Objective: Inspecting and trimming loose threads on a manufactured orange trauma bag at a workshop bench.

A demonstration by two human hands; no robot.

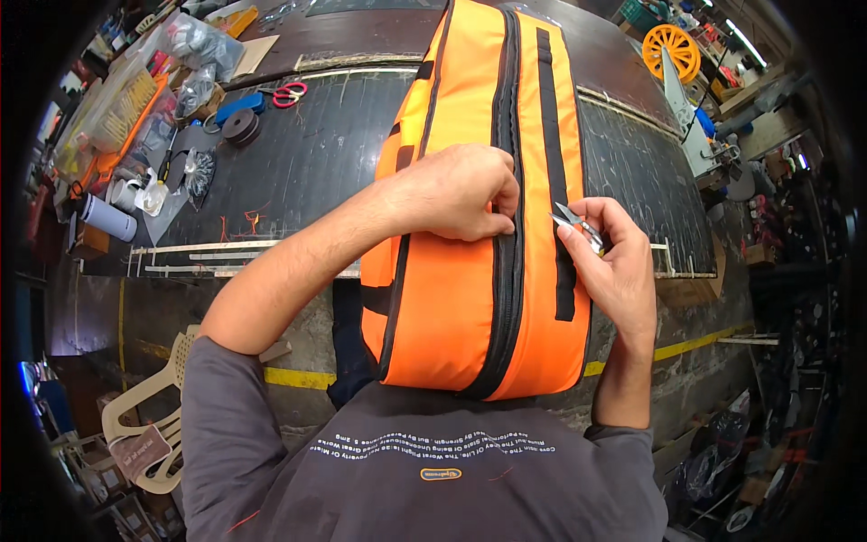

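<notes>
A long orange bag (pixel 438 312) stretches away from me over the table's front edge. Down its middle runs a black zipper (pixel 508 316), with a strip of black webbing (pixel 547 117) to the right of it. My left hand (pixel 465 188) rests at the zipper, fingers curled and thumb pressed to fingertip; whatever they pinch is too small or hidden to make out. On the right side of the bag, my right hand (pixel 621 262) holds small metal thread snips (pixel 589 230). Their pointed blades are apart and lie over the webbing strip, aimed toward my left hand.
On the dark table (pixel 316 154) at left lie red-handled scissors (pixel 290 95), a black webbing roll (pixel 241 126), orange thread scraps (pixel 255 219) and plastic boxes (pixel 126 108). A sewing machine with an orange wheel (pixel 671 54) stands at far right. A beige chair (pixel 163 406) is at lower left.
</notes>
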